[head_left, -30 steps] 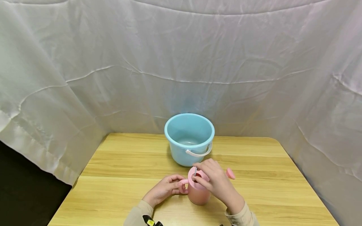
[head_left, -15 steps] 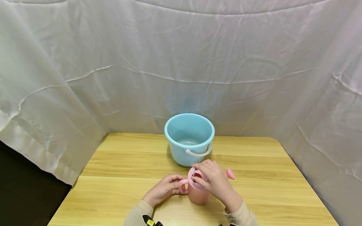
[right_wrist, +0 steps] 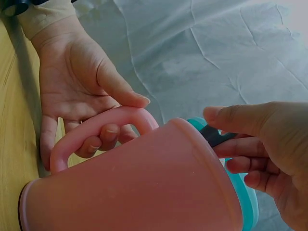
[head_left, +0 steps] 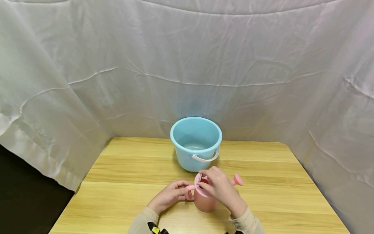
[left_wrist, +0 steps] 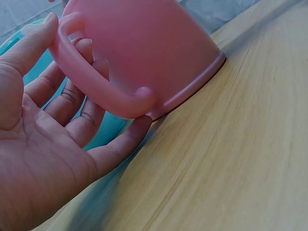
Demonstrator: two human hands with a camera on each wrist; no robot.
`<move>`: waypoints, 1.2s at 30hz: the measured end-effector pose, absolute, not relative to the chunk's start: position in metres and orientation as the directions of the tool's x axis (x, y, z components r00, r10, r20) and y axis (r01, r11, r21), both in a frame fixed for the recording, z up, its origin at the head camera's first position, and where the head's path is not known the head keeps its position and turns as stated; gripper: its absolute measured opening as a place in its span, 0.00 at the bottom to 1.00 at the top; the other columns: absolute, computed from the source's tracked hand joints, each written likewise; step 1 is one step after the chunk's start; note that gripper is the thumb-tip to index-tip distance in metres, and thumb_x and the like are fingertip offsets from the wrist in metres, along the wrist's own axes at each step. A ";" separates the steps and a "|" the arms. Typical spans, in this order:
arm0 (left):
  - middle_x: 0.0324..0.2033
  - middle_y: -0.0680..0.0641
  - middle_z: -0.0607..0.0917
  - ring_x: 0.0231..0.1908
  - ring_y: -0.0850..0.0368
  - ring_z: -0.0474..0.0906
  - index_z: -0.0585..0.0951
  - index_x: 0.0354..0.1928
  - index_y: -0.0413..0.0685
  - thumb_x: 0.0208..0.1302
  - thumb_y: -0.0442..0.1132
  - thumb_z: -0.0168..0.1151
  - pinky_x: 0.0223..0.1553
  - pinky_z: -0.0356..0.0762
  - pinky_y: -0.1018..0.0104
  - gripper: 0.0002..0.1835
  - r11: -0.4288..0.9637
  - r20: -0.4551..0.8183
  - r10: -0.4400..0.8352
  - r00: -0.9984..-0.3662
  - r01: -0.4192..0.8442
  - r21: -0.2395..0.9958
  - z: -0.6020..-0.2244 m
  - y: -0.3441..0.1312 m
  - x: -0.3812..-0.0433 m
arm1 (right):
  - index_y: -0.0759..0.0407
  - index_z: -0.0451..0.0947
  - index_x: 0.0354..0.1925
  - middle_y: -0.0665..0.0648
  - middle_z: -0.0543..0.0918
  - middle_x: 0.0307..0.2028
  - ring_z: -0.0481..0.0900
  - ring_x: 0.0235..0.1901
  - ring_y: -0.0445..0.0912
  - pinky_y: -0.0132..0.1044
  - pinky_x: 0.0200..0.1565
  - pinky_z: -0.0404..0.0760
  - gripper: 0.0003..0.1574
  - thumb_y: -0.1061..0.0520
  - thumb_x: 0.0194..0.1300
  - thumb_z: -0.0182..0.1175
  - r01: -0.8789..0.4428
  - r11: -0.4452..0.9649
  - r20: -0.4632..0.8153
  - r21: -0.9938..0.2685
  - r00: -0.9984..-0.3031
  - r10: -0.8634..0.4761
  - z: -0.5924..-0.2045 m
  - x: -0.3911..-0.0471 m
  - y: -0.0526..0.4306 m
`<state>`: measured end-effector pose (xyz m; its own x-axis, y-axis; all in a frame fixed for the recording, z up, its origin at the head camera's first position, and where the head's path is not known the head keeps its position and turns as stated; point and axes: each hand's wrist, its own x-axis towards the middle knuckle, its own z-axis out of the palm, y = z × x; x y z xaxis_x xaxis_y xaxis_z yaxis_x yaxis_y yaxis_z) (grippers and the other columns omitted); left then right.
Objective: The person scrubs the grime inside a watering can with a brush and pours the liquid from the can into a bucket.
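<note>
A pink watering can (head_left: 205,203) stands upright on the table, its round spout head (head_left: 238,179) pointing right. My left hand (head_left: 170,194) holds the can's handle (left_wrist: 79,71), thumb on top and fingers through the loop. At the can's open top, my right hand (head_left: 219,185) pinches a small dark grey, flat piece (right_wrist: 215,137) between thumb and fingers. That piece sits right at the rim on the handle side; its lower end is hidden behind the rim in the right wrist view. I cannot tell what kind of thing it is.
A light blue bucket (head_left: 182,157) with a white handle (head_left: 204,159) stands just behind the can. The wooden table (head_left: 117,182) ends at a pale grey curtain (head_left: 146,97) at the back and sides.
My right hand and forearm have shifted slightly left, bringing the small piece to the can's rim and showing more of the spout. The left hand, can and bucket have stayed in place.
</note>
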<state>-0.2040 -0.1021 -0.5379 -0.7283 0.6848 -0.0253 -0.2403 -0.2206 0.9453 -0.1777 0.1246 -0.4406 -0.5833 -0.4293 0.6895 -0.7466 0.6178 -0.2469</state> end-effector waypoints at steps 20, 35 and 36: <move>0.35 0.51 0.83 0.47 0.50 0.84 0.77 0.54 0.44 0.71 0.39 0.55 0.60 0.77 0.47 0.13 -0.232 -0.021 0.682 -0.731 -0.243 0.942 -0.539 -0.103 -0.206 | 0.63 0.81 0.42 0.54 0.80 0.27 0.74 0.30 0.45 0.21 0.31 0.70 0.20 0.59 0.50 0.73 -0.811 0.523 0.829 -0.261 -0.466 -0.309 -0.428 -0.173 0.125; 0.35 0.51 0.83 0.47 0.51 0.84 0.77 0.53 0.44 0.72 0.39 0.54 0.60 0.77 0.49 0.12 -0.217 -0.031 0.682 -0.731 -0.243 0.946 -0.539 -0.103 -0.205 | 0.61 0.82 0.40 0.51 0.82 0.28 0.74 0.29 0.41 0.20 0.31 0.72 0.24 0.60 0.41 0.78 -0.736 0.616 0.787 -0.282 -0.544 -0.289 -0.437 -0.177 0.124; 0.35 0.51 0.83 0.47 0.50 0.84 0.77 0.53 0.44 0.72 0.39 0.54 0.60 0.77 0.49 0.12 -0.215 -0.034 0.681 -0.732 -0.244 0.946 -0.538 -0.103 -0.205 | 0.61 0.82 0.39 0.51 0.81 0.27 0.73 0.29 0.41 0.20 0.31 0.72 0.24 0.60 0.41 0.78 -0.731 0.620 0.781 -0.286 -0.553 -0.291 -0.439 -0.178 0.123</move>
<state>-0.2053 -0.1031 -0.5384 -0.7315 0.6810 -0.0336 -0.2441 -0.2155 0.9455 -0.1782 0.1234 -0.4386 -0.5525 -0.2911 0.7810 -0.7305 0.6203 -0.2855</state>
